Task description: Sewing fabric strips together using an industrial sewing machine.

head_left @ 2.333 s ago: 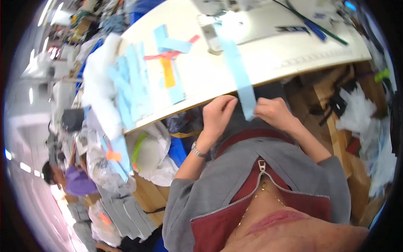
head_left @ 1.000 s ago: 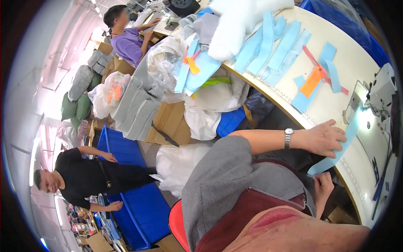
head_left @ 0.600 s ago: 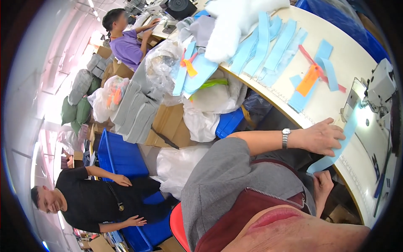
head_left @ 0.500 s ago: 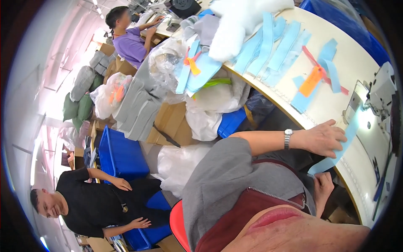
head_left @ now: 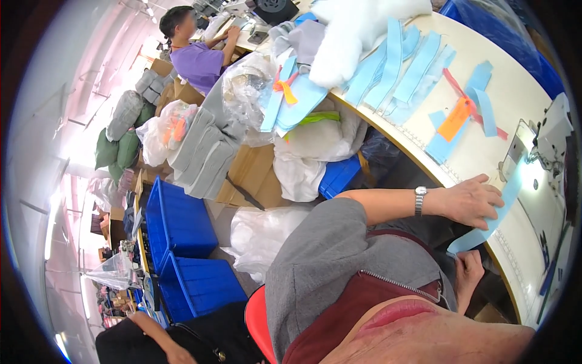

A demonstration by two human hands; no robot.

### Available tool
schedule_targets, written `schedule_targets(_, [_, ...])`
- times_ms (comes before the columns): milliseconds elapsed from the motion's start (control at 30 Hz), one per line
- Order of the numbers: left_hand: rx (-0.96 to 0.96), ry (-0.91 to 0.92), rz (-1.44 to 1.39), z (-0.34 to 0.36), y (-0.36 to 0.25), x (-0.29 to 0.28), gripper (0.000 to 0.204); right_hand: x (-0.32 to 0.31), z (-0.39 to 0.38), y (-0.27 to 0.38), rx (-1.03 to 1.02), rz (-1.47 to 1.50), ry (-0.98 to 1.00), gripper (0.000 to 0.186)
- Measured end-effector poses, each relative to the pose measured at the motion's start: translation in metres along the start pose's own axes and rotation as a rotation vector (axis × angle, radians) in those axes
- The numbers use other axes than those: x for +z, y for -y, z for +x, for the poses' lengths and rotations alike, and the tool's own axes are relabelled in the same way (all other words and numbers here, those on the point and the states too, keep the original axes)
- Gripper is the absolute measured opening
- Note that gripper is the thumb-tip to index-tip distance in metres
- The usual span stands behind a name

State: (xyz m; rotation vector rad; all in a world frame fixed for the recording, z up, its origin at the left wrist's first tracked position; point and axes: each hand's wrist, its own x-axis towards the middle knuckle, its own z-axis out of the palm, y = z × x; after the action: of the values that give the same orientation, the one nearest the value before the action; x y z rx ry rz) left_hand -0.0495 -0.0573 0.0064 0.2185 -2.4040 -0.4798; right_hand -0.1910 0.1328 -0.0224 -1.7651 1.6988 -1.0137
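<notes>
The right hand [head_left: 468, 280] sits nearest, below the edge of the cream worktable [head_left: 509, 115], its fingers curled around the lower end of a long light-blue fabric strip [head_left: 492, 218]. Just past it, the left hand [head_left: 474, 200], with a silver wristwatch [head_left: 419, 201] on its wrist, lies flat and open on the table edge, pressing the same strip down rather than clasping it. The strip runs from the right hand up over the table edge, under the left palm, and on toward the white sewing machine [head_left: 548, 142] at the table's right end.

Farther along the table from the left hand lie loose blue strips with 1 orange piece [head_left: 456, 118] and a thin red strip crossing them. Beyond those, a fan of longer blue strips [head_left: 397, 67] rests beside a heap of white padding [head_left: 357, 30] at the table's far end.

Left of the table, white sacks and a stack of grey fabric [head_left: 206, 151] pile up on cardboard boxes, with 2 blue plastic crates [head_left: 182, 242] further left. Behind the table's far end, another person in a purple top [head_left: 197, 57] works at a separate bench.
</notes>
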Motion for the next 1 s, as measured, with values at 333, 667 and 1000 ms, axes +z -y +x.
schedule_targets(333, [-0.004, 0.000, 0.008, -0.001, 0.004, 0.006, 0.027, 0.000, -0.002, -0.001, -0.024, 0.002, -0.014, 0.020])
schedule_targets(667, [0.004, -0.020, 0.024, -0.001, 0.004, 0.006, 0.025, 0.001, 0.001, 0.000, -0.083, -0.016, 0.001, 0.019])
schedule_targets(1000, [-0.070, 0.171, 0.056, 0.007, -0.005, -0.014, 0.033, -0.005, -0.007, 0.014, -0.092, -0.154, -0.077, 0.010])
